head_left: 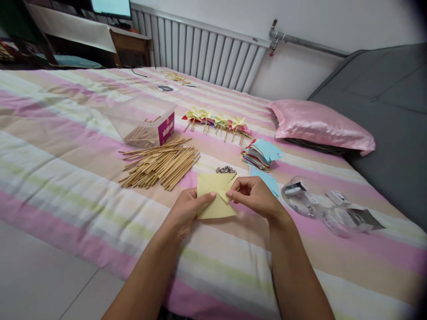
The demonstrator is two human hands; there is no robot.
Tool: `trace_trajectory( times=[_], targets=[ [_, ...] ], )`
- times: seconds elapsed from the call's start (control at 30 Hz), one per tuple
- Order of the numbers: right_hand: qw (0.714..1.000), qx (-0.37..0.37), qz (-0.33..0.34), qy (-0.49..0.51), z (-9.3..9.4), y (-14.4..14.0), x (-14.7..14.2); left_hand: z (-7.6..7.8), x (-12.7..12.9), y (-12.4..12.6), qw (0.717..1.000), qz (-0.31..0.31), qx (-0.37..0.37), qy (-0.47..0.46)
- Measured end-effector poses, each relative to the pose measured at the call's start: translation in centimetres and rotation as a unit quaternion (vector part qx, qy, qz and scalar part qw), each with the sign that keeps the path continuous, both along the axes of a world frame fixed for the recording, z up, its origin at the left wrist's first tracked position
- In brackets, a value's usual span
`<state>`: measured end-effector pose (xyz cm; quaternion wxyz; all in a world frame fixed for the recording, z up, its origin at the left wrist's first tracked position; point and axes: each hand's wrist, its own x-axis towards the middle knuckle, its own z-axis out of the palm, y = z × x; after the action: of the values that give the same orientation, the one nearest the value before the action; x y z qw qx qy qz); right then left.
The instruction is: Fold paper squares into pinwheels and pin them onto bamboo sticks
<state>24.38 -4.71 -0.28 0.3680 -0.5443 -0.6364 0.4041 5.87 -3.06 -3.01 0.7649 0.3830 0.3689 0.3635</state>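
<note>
A yellow paper square (213,208) with cut corners is held over the striped bedsheet (66,169). My left hand (187,210) grips its left side, thumb on top near the centre. My right hand (251,194) pinches a folded corner flap at the paper's middle. Just beyond the paper lie a small heap of silver pins (226,169) and a blue paper sheet (267,178). A pile of wooden sticks (160,163) lies to the left of my hands.
A clear plastic box (147,120) with sticks stands behind the pile. Finished paper pinwheels (218,122) lie in a row further back, a stack of coloured papers (260,153) beside them. Clear plastic packaging (320,204) lies right. A pink pillow (320,124) and radiator (207,51) are beyond.
</note>
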Motion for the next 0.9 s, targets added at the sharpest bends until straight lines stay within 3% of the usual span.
trace_trajectory(
  times=[0.63, 0.8, 0.9],
  targets=[
    [0.997, 0.046, 0.004, -0.062, -0.3, -0.1, -0.5, 0.2, 0.5, -0.3, 0.999, 0.032, -0.005, 0.007],
    [0.995, 0.073, -0.015, -0.07, -0.2, -0.1, -1.0, 0.1, 0.8, -0.2, 0.998, 0.065, -0.004, 0.005],
    [0.995, 0.087, -0.05, -0.021, -0.1, -0.1, -1.7, 0.2, 1.1, -0.3, 0.994, 0.113, -0.01, -0.002]
  ],
)
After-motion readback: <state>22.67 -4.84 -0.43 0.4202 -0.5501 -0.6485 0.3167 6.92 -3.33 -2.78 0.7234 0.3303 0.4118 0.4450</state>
